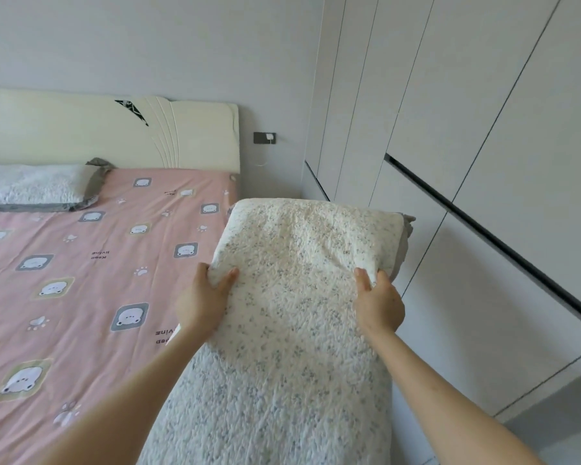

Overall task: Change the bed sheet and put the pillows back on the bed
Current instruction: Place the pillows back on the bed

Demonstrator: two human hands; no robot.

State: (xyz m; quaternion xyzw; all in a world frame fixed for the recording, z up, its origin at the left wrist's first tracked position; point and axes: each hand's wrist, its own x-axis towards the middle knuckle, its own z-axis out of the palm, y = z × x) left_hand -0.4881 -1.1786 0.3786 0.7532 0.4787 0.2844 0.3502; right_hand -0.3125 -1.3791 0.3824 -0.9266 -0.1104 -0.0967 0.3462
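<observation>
Two pillows in view. 1 held pillow (292, 297), white speckled quilted cover, hangs over the bed's right edge near the head-end corner; can't tell if it touches the bed sheet (98, 280). 1 second pillow (31, 187), white w/ grey trim, lies flat on the pink bear-print sheet at the left head-end corner, against the headboard (81, 135). Left hand (203, 298) grips the held pillow's left side, thumb on top, fingers curled under; right hand (379, 303) pinches a fold at its right side. 1 wall socket (264, 138) w/ plug right of headboard; wardrobe (483, 129) beyond.
</observation>
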